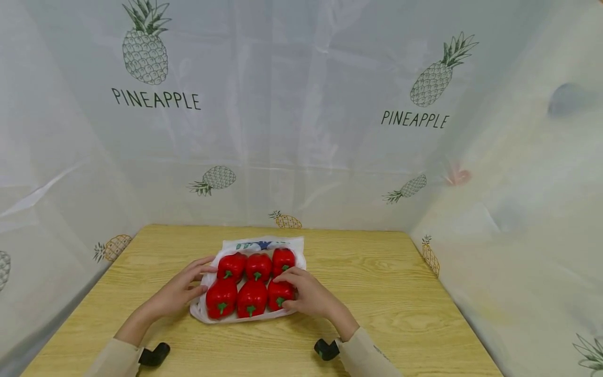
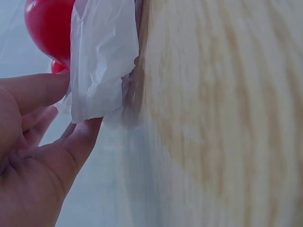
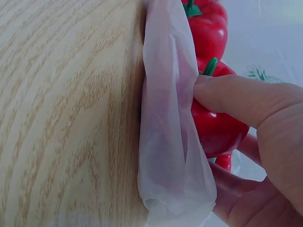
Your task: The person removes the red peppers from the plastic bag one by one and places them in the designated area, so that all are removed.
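Observation:
Several red bell peppers with green stems stand in two rows in an open white plastic bag [image 1: 202, 315]. My right hand [image 1: 308, 293] curls round the front right pepper [image 1: 278, 294]. In the right wrist view its thumb [image 3: 227, 97] lies beside that pepper's stem, with the other fingers on the far side. My left hand [image 1: 176, 290] is at the bag's left side, its fingers fairly straight and touching the bag. In the left wrist view, the left fingers [image 2: 42, 90] meet the white plastic [image 2: 102, 61] beside a red pepper [image 2: 49, 26].
The bag rests on a light wood-grain table [image 1: 367, 277]. Pale curtains printed with pineapples [image 1: 146, 57] hang behind the table and along both sides. Black wrist-worn pieces [image 1: 154, 355] stick out from both sleeves near the front of the table.

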Demonstrator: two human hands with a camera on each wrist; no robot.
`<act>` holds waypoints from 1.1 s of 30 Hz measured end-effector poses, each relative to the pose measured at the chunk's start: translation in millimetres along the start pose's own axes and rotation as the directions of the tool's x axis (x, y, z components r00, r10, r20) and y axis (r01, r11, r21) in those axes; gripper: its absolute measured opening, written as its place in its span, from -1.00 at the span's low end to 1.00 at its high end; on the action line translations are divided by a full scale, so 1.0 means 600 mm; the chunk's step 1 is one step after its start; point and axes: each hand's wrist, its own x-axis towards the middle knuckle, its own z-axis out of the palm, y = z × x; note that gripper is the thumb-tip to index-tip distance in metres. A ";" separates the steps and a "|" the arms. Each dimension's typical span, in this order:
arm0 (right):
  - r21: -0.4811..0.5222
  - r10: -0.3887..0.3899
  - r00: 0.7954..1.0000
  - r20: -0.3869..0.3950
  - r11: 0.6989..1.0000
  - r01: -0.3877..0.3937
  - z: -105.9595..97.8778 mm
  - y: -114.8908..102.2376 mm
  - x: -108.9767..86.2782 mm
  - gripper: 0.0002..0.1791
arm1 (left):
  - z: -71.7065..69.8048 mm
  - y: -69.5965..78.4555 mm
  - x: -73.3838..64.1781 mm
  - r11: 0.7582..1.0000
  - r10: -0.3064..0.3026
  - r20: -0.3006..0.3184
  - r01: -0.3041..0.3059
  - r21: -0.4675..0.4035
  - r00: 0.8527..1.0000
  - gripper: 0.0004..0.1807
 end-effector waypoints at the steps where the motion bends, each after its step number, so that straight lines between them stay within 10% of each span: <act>1: 0.001 0.004 1.000 0.004 1.000 -0.004 0.000 -0.001 0.000 -0.45 | 0.000 0.000 0.000 1.000 0.001 -0.001 -0.001 0.000 1.000 -0.53; 33: 0.008 -0.003 0.999 -0.038 1.000 0.003 0.002 -0.010 -0.008 -0.44 | -0.001 0.000 -0.002 1.000 0.008 -0.010 -0.008 0.020 1.000 -0.52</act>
